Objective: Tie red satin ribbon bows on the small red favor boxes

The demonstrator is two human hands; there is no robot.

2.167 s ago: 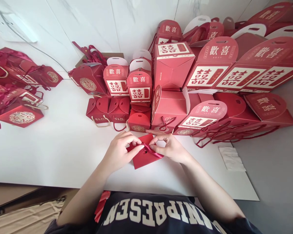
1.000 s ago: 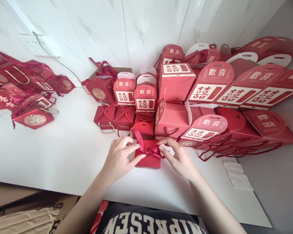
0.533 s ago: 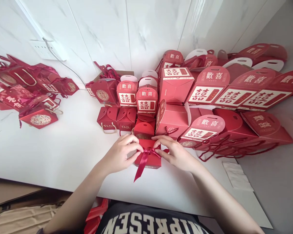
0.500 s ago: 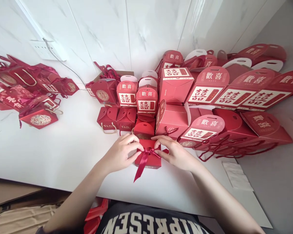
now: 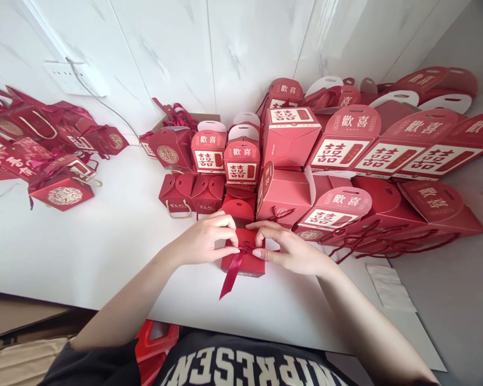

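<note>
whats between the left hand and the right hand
In the head view, a small red box sits between the left hand and right hand, with a dark red ribbon across its top.

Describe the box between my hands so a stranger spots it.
On the white table stand stacked red boxes. Before them, left hand and right hand flank a small box. Unlike those right behind, its ribbon trails over its near edge.

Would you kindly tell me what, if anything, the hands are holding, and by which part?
The left hand and right hand pinch the ribbon either side of its knot.
</note>
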